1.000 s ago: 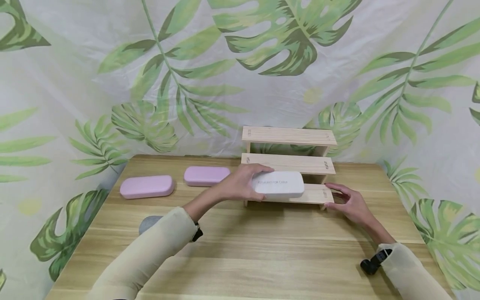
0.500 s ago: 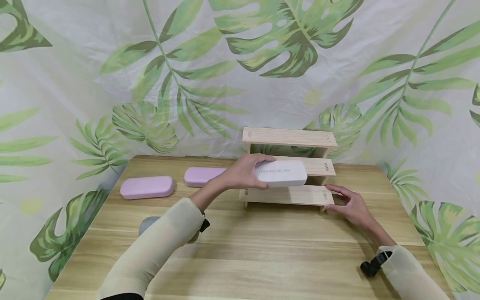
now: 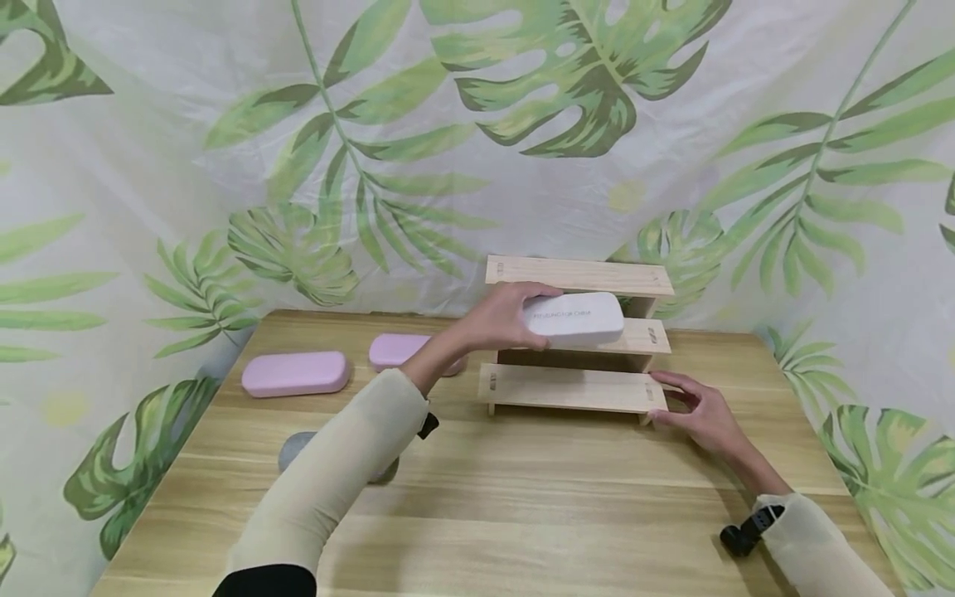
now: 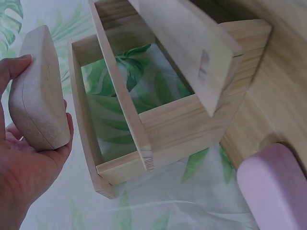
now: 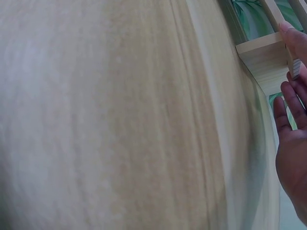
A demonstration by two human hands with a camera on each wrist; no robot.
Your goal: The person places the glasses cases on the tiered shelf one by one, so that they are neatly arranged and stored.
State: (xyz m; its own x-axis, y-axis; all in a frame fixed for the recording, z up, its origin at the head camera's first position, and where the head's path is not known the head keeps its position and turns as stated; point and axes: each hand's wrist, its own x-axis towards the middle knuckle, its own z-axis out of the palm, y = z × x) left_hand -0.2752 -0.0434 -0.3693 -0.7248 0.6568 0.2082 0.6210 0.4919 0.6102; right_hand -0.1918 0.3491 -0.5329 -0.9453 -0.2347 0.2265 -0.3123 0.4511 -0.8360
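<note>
A white case (image 3: pixel 573 318) with printed lettering is gripped at its left end by my left hand (image 3: pixel 501 318), in front of the middle and top boards of a three-tier wooden shelf (image 3: pixel 570 387). In the left wrist view the case (image 4: pixel 41 91) is held between thumb and fingers, apart from the shelf (image 4: pixel 182 120). My right hand (image 3: pixel 701 414) pinches the right end of the lowest board. The right wrist view shows its thumb on one face of the board's end, the fingers (image 5: pixel 292 103) on the other side.
Two pink cases lie on the table's left part, one (image 3: pixel 295 373) further left, the other (image 3: pixel 399 351) partly behind my left forearm. A grey object (image 3: pixel 294 448) is mostly hidden under the left sleeve. A leaf-patterned cloth (image 3: pixel 403 166) hangs behind the table.
My left hand has raised the white case from in front of the lowest board to the height of the upper boards, slightly rightward. The right hand stays at the shelf's end.
</note>
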